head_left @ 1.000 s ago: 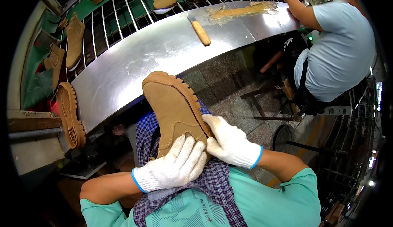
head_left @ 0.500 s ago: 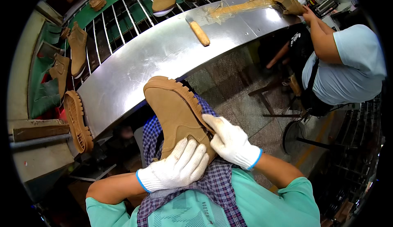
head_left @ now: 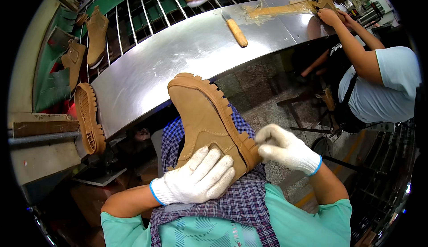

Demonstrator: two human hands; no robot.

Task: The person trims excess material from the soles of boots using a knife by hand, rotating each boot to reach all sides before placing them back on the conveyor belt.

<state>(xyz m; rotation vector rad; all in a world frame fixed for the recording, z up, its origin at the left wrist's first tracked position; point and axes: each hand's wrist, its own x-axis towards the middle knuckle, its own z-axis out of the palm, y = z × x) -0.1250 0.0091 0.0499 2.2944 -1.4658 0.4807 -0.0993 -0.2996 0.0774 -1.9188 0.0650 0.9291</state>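
A tan ankle boot [head_left: 196, 118] lies on its side across my lap, toe pointing away and up against the workbench edge. Its thick lugged sole [head_left: 221, 109] runs along the right side from toe to heel. My left hand [head_left: 196, 175], in a white knit glove, is spread over the boot's ankle part and grips it. Beside the heel, my gloved right hand [head_left: 287, 149] has its fingers bent and thumb apart, with a gap between them. The fingertips are close to the heel; whether they touch it is hard to tell.
A curved metal workbench [head_left: 133, 77] holds a wooden-handled knife [head_left: 236, 32] and a taped strip. A loose tan sole [head_left: 89, 118] leans at its left end. More boots [head_left: 96, 35] stand on the rod rack behind. At right, a co-worker [head_left: 379, 77] handles another boot.
My right hand has moved off the sole's side, rightward to the heel, which now shows. The boot has shifted slightly right and up in view, my left hand still on it.
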